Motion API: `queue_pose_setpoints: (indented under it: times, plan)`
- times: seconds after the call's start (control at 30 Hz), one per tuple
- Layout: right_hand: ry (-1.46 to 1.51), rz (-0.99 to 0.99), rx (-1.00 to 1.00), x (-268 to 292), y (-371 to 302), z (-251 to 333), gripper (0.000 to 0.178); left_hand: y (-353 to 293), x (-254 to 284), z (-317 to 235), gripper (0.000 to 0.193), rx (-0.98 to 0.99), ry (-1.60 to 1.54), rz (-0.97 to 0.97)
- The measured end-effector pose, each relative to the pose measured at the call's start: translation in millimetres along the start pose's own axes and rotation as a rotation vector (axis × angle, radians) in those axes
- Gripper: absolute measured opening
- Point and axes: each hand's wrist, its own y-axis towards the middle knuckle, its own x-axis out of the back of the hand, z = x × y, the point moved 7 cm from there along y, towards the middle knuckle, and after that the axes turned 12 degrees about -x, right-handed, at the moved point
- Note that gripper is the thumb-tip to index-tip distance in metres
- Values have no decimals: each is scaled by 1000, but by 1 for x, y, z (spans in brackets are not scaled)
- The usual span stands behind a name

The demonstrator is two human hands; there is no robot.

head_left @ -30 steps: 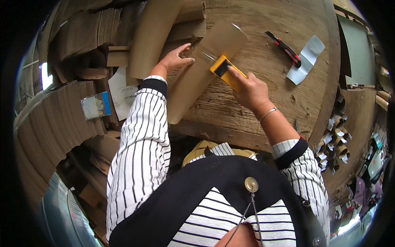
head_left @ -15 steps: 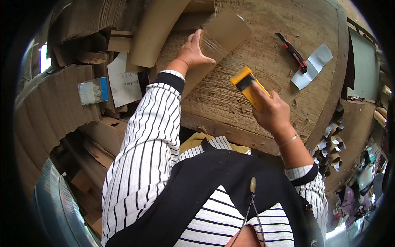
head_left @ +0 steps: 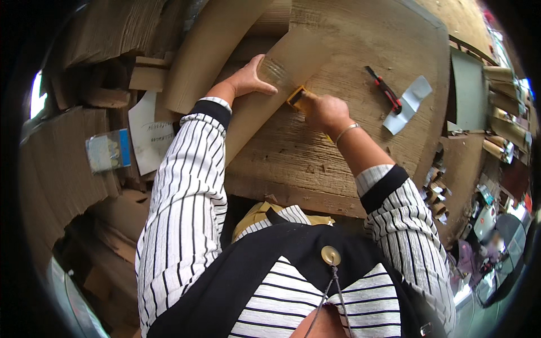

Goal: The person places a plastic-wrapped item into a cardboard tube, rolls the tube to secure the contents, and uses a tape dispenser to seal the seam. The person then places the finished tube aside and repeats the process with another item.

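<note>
A long piece of brown cardboard [head_left: 248, 121] lies slantwise on the wooden table, with a shiny patch of clear tape [head_left: 273, 70] across it. My left hand [head_left: 251, 78] grips it at its left side, thumb stretched over the top. In my right hand [head_left: 328, 114] is a yellow and black hand tool [head_left: 297, 97], mostly covered by the fingers; its exact kind is unclear. The tool's front end is close to the cardboard's right edge; whether they touch cannot be made out. A red and black utility knife [head_left: 384, 93] rests farther right, partly on a creased white paper [head_left: 410, 104].
A large curved cardboard sheet [head_left: 211, 50] stands beside my left hand. Stacked cardboard [head_left: 62, 163] fills the left, with a small packet [head_left: 108, 150] and a white sheet [head_left: 147, 135] against it. Cardboard tubes [head_left: 507, 112] lie at the right, beyond the wooden table [head_left: 338, 174].
My right hand has swung left with the yellow tool, from over the table to beside the cardboard. My left hand stays on the cardboard. The whole view has shifted slightly.
</note>
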Motion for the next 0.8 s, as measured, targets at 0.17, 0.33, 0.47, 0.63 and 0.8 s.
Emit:
queue_pose_setpoints:
  times: [0.17, 0.33, 0.47, 0.63, 0.8]
  plan:
    - [124, 22, -170, -43, -72, -72, 60, 6, 5, 30, 124, 6, 155, 2]
    - [448, -110, -417, -83, -159, -149, 73, -21, -31, 2, 135, -24, 450, -1]
    - [917, -396, -474, -144, -187, -232, 81, -72, -112, -19, 135, 60, 544, 79]
    - [1655, -334, -461, -211, -162, -290, 71, -138, -201, -68, 120, -160, 907, -165]
    - [1800, -244, -422, -217, -159, -302, 69, -122, -228, -81, 118, -144, 813, -122]
